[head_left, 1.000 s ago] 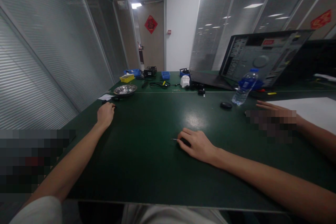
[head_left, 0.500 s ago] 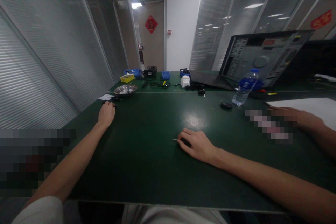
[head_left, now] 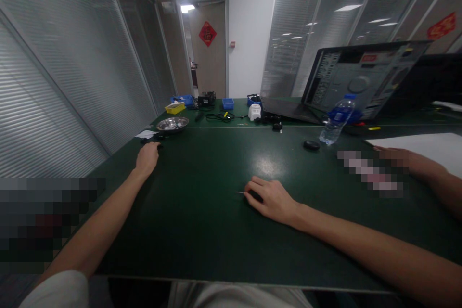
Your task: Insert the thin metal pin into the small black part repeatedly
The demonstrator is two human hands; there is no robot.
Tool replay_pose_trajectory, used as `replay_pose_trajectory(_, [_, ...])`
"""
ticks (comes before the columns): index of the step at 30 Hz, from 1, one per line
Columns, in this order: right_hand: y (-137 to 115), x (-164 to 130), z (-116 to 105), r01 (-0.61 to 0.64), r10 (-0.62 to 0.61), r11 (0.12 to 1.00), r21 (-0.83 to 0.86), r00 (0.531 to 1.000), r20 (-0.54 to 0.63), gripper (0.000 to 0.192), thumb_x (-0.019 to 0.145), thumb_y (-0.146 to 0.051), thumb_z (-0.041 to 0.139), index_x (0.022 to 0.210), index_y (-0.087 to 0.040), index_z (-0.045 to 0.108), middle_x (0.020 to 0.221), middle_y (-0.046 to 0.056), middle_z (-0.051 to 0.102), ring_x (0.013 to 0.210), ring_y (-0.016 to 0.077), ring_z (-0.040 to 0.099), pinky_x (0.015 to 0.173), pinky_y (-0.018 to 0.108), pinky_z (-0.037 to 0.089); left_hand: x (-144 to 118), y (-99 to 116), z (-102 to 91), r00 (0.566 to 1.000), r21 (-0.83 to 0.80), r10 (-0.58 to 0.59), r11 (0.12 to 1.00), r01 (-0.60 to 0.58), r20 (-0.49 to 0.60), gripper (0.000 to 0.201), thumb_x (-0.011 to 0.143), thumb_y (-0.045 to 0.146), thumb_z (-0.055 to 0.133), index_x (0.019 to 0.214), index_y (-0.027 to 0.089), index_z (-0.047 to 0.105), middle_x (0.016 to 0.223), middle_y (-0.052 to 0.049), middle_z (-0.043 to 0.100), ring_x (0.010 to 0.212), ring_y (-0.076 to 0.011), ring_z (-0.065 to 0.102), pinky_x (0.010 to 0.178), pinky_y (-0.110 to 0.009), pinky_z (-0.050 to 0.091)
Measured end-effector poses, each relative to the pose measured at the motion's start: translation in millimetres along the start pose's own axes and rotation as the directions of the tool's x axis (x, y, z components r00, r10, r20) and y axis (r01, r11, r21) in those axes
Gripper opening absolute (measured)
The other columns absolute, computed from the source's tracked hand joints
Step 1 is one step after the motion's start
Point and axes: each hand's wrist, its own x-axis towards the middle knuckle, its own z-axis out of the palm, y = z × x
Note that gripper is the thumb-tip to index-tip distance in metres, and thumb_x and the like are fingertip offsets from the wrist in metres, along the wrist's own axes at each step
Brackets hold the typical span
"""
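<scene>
Head view: co-worker's hand (head_left: pixel 420 162) has shifted rightward; right grip (head_left: pixel 270 198) pinches a thin rod (head_left: pixel 240 193), left grip (head_left: pixel 147 159) unclear.

Wears a pale, greyish-white top (head_left: pixel 234 297), creased at the front, soft folds rippling, grey shadow streaking across. And there, lower left, a short sleeve (head_left: pixel 59 291) in the same pale tone, looking plain, finishing in a rounded edge. On to slim forearms (head_left: pixel 361 243), bare, tapering to narrow wrists, then left hand (head_left: pixel 147 159) and slender-fingered right hand (head_left: pixel 270 197), bare too.
</scene>
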Motion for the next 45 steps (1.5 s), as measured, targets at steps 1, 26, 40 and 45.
replay_pose_trajectory(1, [-0.4,0.1,-0.6,-0.002,0.002,1.000,-0.001,1.000,0.003,0.023,0.105,-0.035,0.047,0.109,-0.021,0.066,0.102,0.004,0.066,0.077,0.0140,0.061,0.063,0.027,0.041,0.2,0.4,-0.6,1.000,0.004,0.018,1.000,-0.018,-0.001,0.044,0.094,0.015,0.042,0.130,0.010,0.067,0.130,-0.018,0.067,0.122,-0.0329,0.061,0.108,-0.045,0.044])
replay_pose_trajectory(26, [0.4,0.8,1.8,-0.138,0.137,0.990,-0.023,0.989,-0.060,0.020,0.101,-0.036,0.051,0.101,-0.023,0.066,0.095,0.002,0.063,0.074,0.0145,0.058,0.062,0.027,0.036,-131.4,241.9,-48.7,0.828,-0.833,0.515,0.542,-0.113,0.223,0.034,0.090,0.027,0.070,0.123,0.023,0.074,0.112,-0.006,0.076,0.091,-0.0184,0.069,0.081,-0.029,0.052])
replay_pose_trajectory(40, [0.4,1.7,2.5,-0.087,0.086,0.995,-0.044,0.995,-0.041,0.020,0.103,-0.034,0.049,0.103,-0.023,0.065,0.097,0.002,0.062,0.077,0.0151,0.059,0.063,0.028,0.038,-131.5,240.5,-46.4,0.784,-0.831,0.614,0.479,-0.282,0.089,0.020,0.095,0.026,0.065,0.109,0.023,0.080,0.110,-0.005,0.076,0.102,-0.0197,0.069,0.094,-0.031,0.052])
replay_pose_trajectory(45, [1.2,0.4,2.8,-0.131,0.128,0.990,-0.059,0.990,-0.053,0.020,0.102,-0.035,0.050,0.102,-0.023,0.066,0.096,0.002,0.063,0.073,0.0144,0.058,0.061,0.027,0.038,-131.3,239.6,-43.8,0.782,-0.816,0.616,0.496,-0.297,0.089,0.022,0.096,0.027,0.065,0.111,0.025,0.079,0.110,-0.004,0.077,0.102,-0.0196,0.070,0.094,-0.031,0.053])
